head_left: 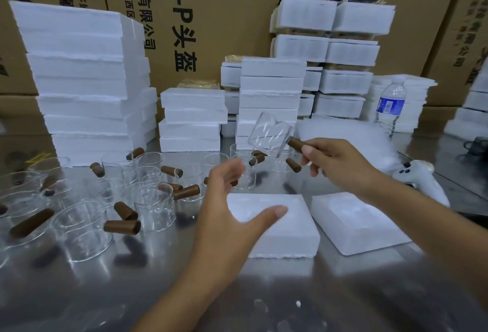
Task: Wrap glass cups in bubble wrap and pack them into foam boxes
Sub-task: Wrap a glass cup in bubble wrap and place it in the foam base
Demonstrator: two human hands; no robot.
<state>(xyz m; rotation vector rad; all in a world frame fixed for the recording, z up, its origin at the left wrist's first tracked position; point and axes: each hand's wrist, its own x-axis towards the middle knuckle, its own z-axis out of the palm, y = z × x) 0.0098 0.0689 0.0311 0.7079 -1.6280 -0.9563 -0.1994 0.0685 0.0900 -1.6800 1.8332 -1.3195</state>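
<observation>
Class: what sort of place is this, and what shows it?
Probably a warehouse packing station: printed cardboard cartons line the back, foam boxes stand in stacks, and many wooden-handled glass cups sit on a steel table.

1. The grey metal table top (237,292) is finished smooth and brushed, and blurred reflections are carried in its dull sheen.
2. The clear glass cup (269,133) gripped by the right hand (340,165) is seen to be smooth, glossy and transparent. Its brown cylindrical handle (295,144) is matt and looks like wood.
3. The same glossy glass and matt brown handles are seen on the clear glass cups (154,207) standing on the table.
4. The white foam boxes (84,72) are matt and finely grained, with ragged edges.
5. The brown cardboard cartons (232,14) are matt and printed in black.
6. The clear plastic water bottle (390,105) is glossy and ribbed.
7. The white plastic controller (420,175) is smooth, with a soft gloss.
8. The pale translucent heap of sheeting (343,130) looks like plastic, but its texture is too blurred to be told.
</observation>
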